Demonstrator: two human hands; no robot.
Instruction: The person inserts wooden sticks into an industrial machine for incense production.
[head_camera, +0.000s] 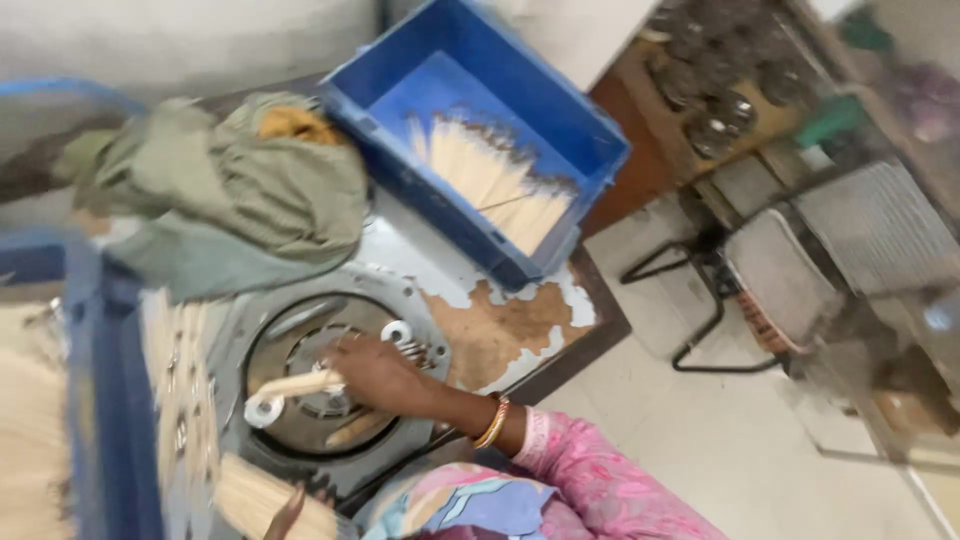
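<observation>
I see my right hand (375, 372) at lower centre of the frame, reaching in over the round metal plate (300, 385) of a grey machine, fingers closed around a small bunch of pale thin sticks (300, 383) that points left across the plate. A gold bangle (492, 421) sits on that wrist, and a pink patterned sleeve (600, 480) runs to the bottom edge. My left hand (285, 515) only shows as fingertips at the bottom edge, touching a thicker bundle of sticks (270, 500); I cannot tell whether it grips the bundle or just rests on it.

Left of the plate, more pale sticks lie in a row on the machine, beside a blue crate wall (110, 400) at the far left. Above the plate, in the upper left, a heap of olive-green cloth (230, 190) lies on the worktop (500, 330), whose pale paint has peeled to brown. At upper centre a blue plastic crate (560, 120) holds a fan of sticks. To the right, on the floor, stands a black metal frame (700, 300).
</observation>
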